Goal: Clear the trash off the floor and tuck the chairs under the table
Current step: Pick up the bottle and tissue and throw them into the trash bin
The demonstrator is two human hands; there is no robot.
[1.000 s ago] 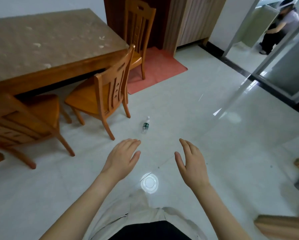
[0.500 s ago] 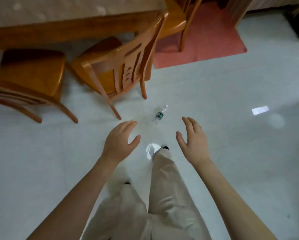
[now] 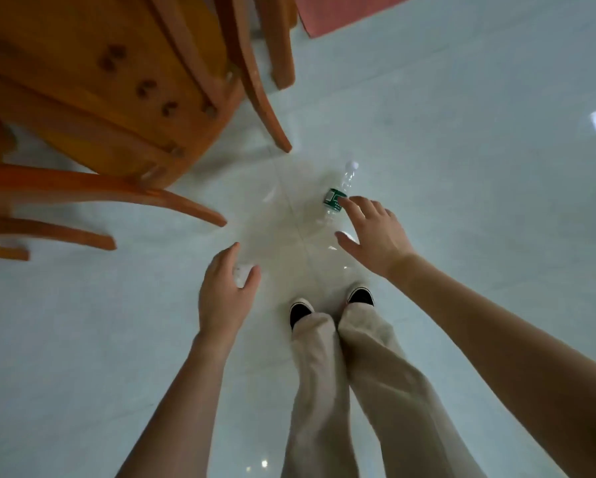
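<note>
Since half a second ago my right hand [image 3: 375, 236] has stretched forward to the bottle [image 3: 340, 188], and the view has tipped down over my feet. Nearest: beige trousers [image 3: 324, 374] and two dark shoes [image 3: 300, 310] side by side on the pale floor [image 3: 479, 201]. Left hand [image 3: 224, 294]: palm down, fingers relaxed and thumb apart, holding nothing. Right hand: arm extended, fingers spread and uncurled, index fingertip at the bottle's green label; I cannot tell whether it touches. The clear plastic bottle lies on its side on the floor, cap pointing away, near a leg of the wooden chair [image 3: 99, 98]. Farthest: a red mat [image 3: 341, 12].
</note>
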